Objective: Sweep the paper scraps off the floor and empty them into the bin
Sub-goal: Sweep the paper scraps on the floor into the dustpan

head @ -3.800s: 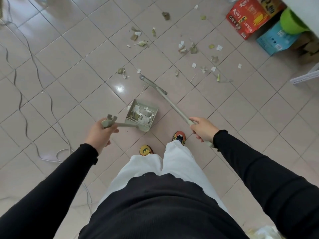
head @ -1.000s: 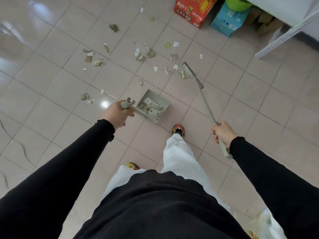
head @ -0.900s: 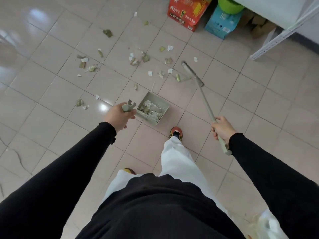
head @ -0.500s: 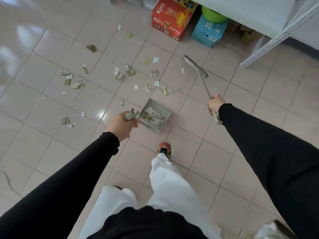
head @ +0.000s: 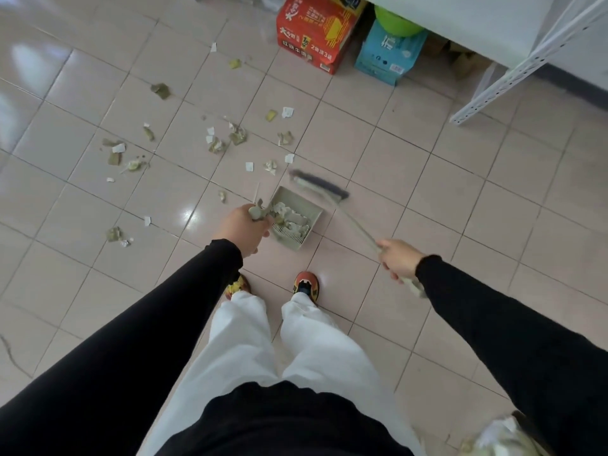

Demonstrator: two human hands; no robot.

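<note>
Fingers of our left hand (head: 241, 230) curled round the dustpan (head: 285, 194) handle. Those of our right hand (head: 398, 260) gripped the broom (head: 320, 185) near its handle's end, its head just beside the dustpan's far lip. Scraps (head: 218, 144) lay scattered on the floor (head: 427, 179) beyond, some already in the dustpan. We judged them featherlight and apt to flutter, best herded with short, low strokes, holding the shaft lower for control.

dustpan (head: 297, 219) ahead of shoes (head: 306, 286) | broom head (head: 318, 184) just beyond it | scraps (head: 217, 144) farther out (mostly leftward)
</note>
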